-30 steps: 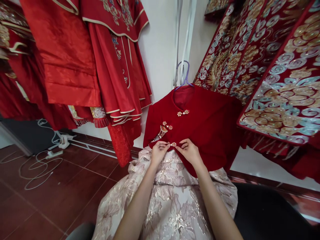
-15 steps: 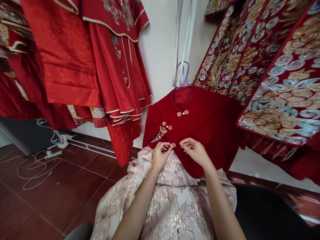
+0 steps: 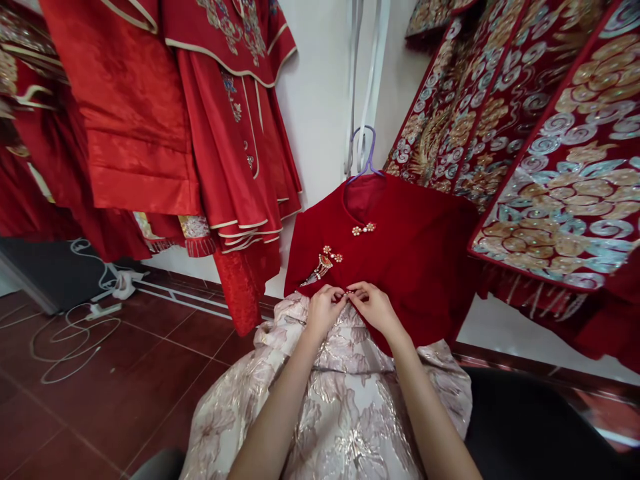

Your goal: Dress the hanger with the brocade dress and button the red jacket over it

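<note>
The left hand [image 3: 324,311] and right hand [image 3: 371,308] pinch a small, beaded gold clasp [image 3: 348,294] from opposite sides, apparently to steady it, at the deep-red velvet jacket's [image 3: 410,247] lower front edge.

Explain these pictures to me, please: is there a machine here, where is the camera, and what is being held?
There's no machine: a person works with two bare hands, seen by a camera worn on the head, looking forward and down. The fingers of the left hand and right hand meet at a small fastener, mostly hidden, and seem to pinch it. It's at the lower front of a red jacket on a purple hanger. Below spreads pale patterned cloth.
</note>
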Tool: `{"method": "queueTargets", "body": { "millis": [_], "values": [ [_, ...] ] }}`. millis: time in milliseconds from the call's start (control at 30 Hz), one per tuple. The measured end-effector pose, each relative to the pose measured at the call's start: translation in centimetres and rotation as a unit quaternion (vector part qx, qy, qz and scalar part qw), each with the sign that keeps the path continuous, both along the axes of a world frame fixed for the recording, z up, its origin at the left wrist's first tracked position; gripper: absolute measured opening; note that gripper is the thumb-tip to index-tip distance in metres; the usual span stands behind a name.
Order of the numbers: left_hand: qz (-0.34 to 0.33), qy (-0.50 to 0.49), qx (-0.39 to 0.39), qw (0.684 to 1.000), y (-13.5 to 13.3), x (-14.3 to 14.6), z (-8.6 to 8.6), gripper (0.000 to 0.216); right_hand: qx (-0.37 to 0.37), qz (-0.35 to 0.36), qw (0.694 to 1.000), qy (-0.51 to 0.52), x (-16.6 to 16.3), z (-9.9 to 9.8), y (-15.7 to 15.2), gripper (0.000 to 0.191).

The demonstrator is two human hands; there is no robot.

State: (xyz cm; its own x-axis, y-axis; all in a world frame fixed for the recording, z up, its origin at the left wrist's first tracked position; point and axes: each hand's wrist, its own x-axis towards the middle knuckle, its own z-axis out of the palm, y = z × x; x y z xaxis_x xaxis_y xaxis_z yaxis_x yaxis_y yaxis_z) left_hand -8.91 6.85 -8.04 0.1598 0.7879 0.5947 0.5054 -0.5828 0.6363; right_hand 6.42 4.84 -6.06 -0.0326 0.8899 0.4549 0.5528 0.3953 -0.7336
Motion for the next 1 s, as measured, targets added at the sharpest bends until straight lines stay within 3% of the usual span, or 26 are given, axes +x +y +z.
{"method": "queueTargets", "body": {
  "millis": [200,533,733,867,1000],
  "values": [
    [-0.041,-0.063,-0.027,0.997,0.6,-0.4,-0.8,0.012,0.036,-0.035,0.999,0.013,-0.5,-0.4,0.3,0.015],
    [-0.001,-0.045,-0.034,0.998,0.7,0.0,-0.4,0.008,0.050,-0.029,0.997,0.052,-0.8,-1.1,0.5,0.018],
    [-0.078,-0.011,0.003,0.997,2.0,-0.3,0.7,0.011,0.068,-0.061,0.993,0.070,-1.2,-1.3,0.4,0.017],
    [-0.096,-0.038,-0.010,0.995,3.0,-0.3,0.5,0.007,0.054,-0.043,0.995,0.077,-0.9,-1.2,0.5,0.018],
    [-0.075,-0.140,-0.058,0.986,2.8,-0.3,-0.2,0.031,0.029,-0.027,0.994,0.105,-0.1,0.1,0.1,0.021]
  ]
}}
